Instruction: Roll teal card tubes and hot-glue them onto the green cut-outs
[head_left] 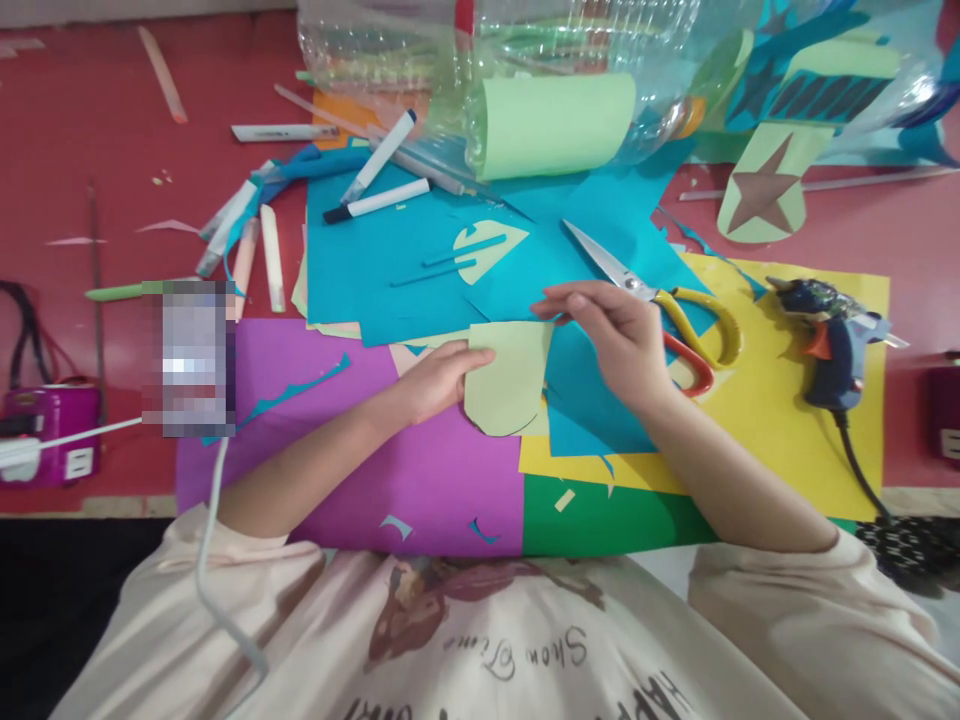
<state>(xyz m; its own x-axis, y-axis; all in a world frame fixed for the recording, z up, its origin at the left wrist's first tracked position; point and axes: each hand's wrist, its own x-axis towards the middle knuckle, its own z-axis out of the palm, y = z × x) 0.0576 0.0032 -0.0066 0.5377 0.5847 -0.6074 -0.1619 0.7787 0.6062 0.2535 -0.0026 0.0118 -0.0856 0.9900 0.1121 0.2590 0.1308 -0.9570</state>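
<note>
My left hand (448, 378) grips the left edge of a pale green paper piece (504, 385), thumb on top. This piece has a rounded lower end with a dark line along its curve. Just beyond its upper right corner is my right hand (616, 335), fingers loosely bent and apart, with nothing seen in them. Scissors (701, 325) with yellow and red handles lie beside the right hand, their blades pointing to the upper left. A small pale green cut-out (491, 250) with slits rests on the blue paper (352, 270) above.
A glue gun (834, 355) lies on yellow paper (795, 450) at the right. Clear plastic bottles, one with a green paper band (555, 125), fill the back. Markers (379, 155) are scattered at the upper left. A blurred-out device (193, 358) with a white cable sits on the left.
</note>
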